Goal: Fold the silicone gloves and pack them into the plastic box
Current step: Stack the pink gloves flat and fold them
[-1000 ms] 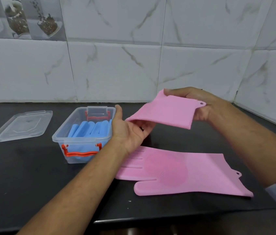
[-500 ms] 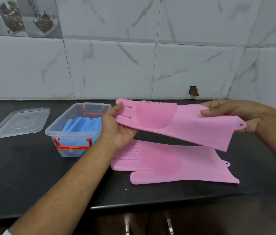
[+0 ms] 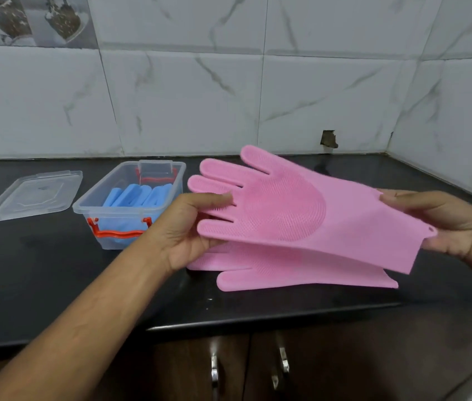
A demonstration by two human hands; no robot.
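The left grip (image 3: 191, 227) pinches the finger end of a pink silicone glove (image 3: 301, 209), thumb on top, while the right grip (image 3: 443, 224) clasps its cuff; the glove hangs spread flat between them, above the desk (image 3: 41, 279). Directly beneath both grips a second pink glove (image 3: 301, 270) lies flat on the desk. Left of the left grip stands the open plastic box (image 3: 130, 204) holding folded blue gloves (image 3: 139, 195), with its clear lid (image 3: 33, 195) lying further left.
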